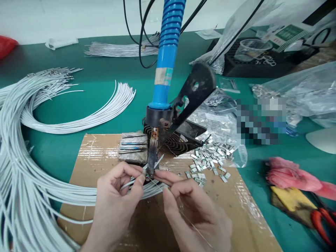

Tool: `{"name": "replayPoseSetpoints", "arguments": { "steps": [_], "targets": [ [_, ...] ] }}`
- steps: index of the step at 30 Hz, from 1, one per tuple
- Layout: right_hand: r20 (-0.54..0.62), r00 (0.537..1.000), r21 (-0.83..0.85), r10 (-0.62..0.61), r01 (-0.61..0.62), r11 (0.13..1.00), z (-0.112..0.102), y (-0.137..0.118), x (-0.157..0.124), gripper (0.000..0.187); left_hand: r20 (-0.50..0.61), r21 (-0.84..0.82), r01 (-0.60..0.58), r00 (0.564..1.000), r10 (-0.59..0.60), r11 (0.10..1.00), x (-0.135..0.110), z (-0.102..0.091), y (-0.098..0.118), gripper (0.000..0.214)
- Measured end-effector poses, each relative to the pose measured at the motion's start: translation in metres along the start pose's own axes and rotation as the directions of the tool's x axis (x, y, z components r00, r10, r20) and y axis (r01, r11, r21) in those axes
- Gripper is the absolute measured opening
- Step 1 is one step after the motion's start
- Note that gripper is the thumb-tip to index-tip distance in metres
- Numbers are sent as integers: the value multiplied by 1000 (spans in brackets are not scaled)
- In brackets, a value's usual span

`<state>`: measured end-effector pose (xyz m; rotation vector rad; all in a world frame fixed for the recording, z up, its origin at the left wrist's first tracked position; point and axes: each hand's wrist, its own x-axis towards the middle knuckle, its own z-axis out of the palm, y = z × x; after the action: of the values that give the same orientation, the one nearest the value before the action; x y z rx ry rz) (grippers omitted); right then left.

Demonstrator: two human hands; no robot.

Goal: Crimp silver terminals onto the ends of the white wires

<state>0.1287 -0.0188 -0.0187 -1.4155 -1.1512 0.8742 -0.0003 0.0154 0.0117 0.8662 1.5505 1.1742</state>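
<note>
A blue-handled soldering iron (164, 63) hangs tip-down in a black stand (195, 91), and its dark tip reaches between my fingertips. My left hand (119, 196) pinches a white cable (126, 184) close beside the tip; the small piece at the cable's end is mostly hidden by my fingers. In my right hand (194, 206) a thin solder wire (194, 227) runs between thumb and fingers up to the tip. A bundle of white cables (76, 194) passes behind both hands. Several small metal terminals (210, 159) lie scattered right of the stand.
Under my hands lies a cardboard sheet (252, 213). A block with metal rods (133, 147) sits left of the tip. Red-handled scissors (324, 224), a pink cloth (296, 176), plastic bags (309, 87) and a black tray (236, 68) are on the right. More cables (70, 127) lie at left.
</note>
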Motion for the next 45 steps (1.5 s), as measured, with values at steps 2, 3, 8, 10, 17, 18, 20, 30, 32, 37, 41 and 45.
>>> {"name": "replayPoseSetpoints", "arguments": {
  "steps": [2,3,8,10,17,18,20,30,32,37,41,45],
  "targets": [
    [-4,1000,-7,-5,5,1000,0,0,0,20,-1,-1,5,1000,-5,1000,0,0,0,10],
    [-11,1000,-10,-9,8,1000,0,0,1,20,0,-4,5,1000,-5,1000,0,1,0,10],
    [-26,999,-1,-19,19,1000,1,-2,1,20,10,-4,-19,1000,19,1000,1,2,0,10],
    [-27,999,11,-21,21,1000,1,-1,1,20,9,-5,-30,1000,30,1000,1,1,0,10],
    [-42,999,17,-17,17,1000,2,-2,1,20,18,7,-47,999,47,999,-1,-1,-1,10],
    [-42,999,19,-17,18,1000,2,-2,1,20,21,6,-52,998,52,999,-2,-1,-1,11],
    [-43,999,23,-25,26,999,2,-2,1,20,22,1,-58,998,58,998,-1,-1,-1,11],
    [-48,999,19,-10,11,1000,2,-2,1,19,23,0,-57,998,57,998,-1,-1,0,12],
    [-51,999,22,-1,2,1000,2,-3,1,19,34,3,-40,999,40,999,-1,-1,0,11],
    [-52,999,36,8,-6,999,2,-4,1,19,22,9,-57,998,56,998,0,0,-1,11],
    [-52,999,51,8,-6,999,3,-4,1,19,21,19,-69,997,69,997,0,0,-1,12],
    [-64,998,45,2,1,999,3,-5,2,19,26,30,-91,996,90,995,-1,0,1,12]
  ]
}}
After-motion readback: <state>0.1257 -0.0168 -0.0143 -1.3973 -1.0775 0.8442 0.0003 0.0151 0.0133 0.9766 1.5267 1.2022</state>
